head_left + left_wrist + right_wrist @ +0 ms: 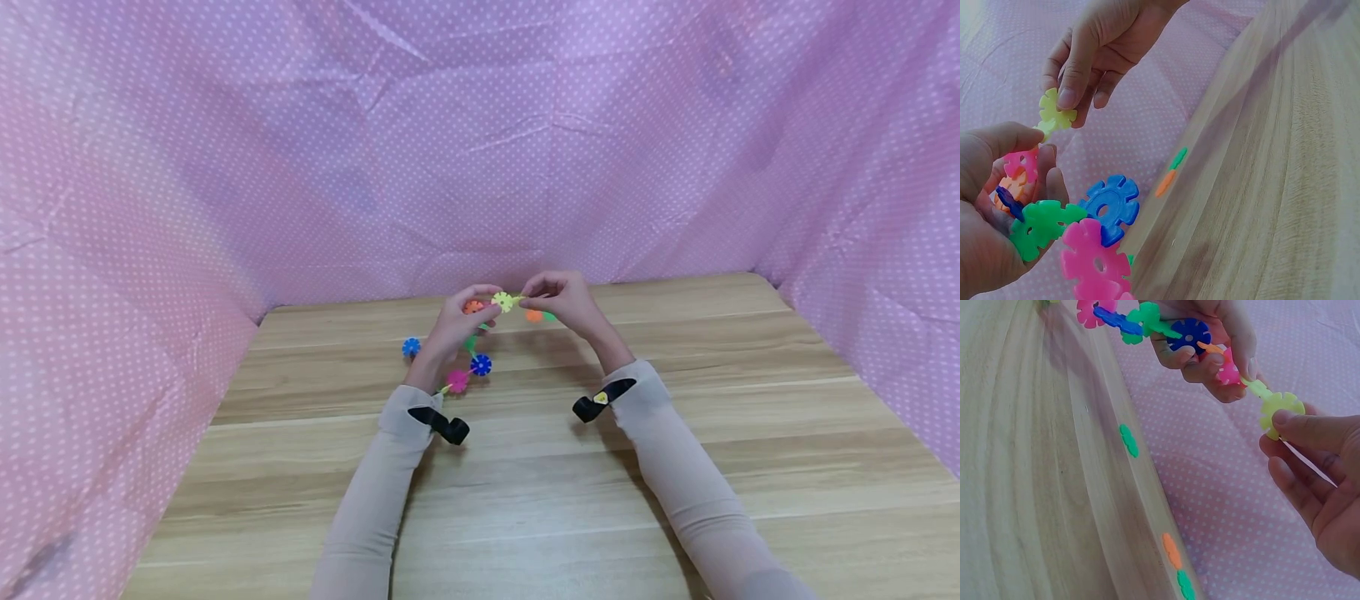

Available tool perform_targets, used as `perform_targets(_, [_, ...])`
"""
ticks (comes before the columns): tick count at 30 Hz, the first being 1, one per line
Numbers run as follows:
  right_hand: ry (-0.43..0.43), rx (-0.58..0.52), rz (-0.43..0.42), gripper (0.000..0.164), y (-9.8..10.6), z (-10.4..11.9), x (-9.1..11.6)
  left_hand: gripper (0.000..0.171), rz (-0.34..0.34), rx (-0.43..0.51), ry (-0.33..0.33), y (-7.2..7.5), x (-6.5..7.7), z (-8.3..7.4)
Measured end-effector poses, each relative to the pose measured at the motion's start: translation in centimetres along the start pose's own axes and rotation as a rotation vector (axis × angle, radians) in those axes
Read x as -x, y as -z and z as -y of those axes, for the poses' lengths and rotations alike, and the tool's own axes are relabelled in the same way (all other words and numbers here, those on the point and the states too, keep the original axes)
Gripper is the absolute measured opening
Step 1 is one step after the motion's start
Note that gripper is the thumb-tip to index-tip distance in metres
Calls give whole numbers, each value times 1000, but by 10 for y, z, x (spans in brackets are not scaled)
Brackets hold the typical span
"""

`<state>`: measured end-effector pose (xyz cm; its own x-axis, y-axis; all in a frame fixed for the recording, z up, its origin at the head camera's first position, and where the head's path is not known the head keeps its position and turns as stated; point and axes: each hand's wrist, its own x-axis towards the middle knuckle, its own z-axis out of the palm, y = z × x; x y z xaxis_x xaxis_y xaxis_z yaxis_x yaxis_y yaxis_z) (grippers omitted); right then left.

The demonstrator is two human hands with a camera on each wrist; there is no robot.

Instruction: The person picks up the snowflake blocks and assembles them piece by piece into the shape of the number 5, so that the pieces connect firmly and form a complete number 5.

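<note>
Thumb and fingers of my left hand [450, 325] pinch a yellow snowflake disc [502, 302] at one end of a chain of notched plastic discs. My right hand [566, 302] pinches a second yellow snowflake disc [1282, 414], set edge to edge with the first; how deep their slots mesh cannot be told. From the left hand hangs the rest of the chain: a pink disc [1229, 370], an orange disc [1012, 189], a dark blue disc [1189, 335], a green disc [1041, 226], a blue disc [1110, 206] and another pink disc [1092, 259]. The left palm partly hides it.
On the wooden table [525, 500], an orange disc [533, 316] and a green disc [550, 317] lie near the far edge. Another green disc [1129, 440] lies apart from them. A light blue disc [411, 347] shows left of the left wrist. Polka-dot cloth [480, 167] surrounds the table's back and sides.
</note>
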<state>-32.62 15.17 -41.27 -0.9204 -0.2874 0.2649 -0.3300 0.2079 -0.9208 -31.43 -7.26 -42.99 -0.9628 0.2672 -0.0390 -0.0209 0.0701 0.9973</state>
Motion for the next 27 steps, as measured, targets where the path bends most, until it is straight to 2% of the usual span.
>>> perform_targets(7, [35, 29, 1, 13, -2, 2, -1, 30, 10, 19, 2, 2, 0, 0])
perform_targets(16, [51, 36, 8, 10, -5, 3, 1, 30, 48, 17, -41, 5, -1, 1])
perform_targets(27, [65, 25, -3, 10, -7, 0, -1, 28, 38, 13, -37, 5, -2, 1])
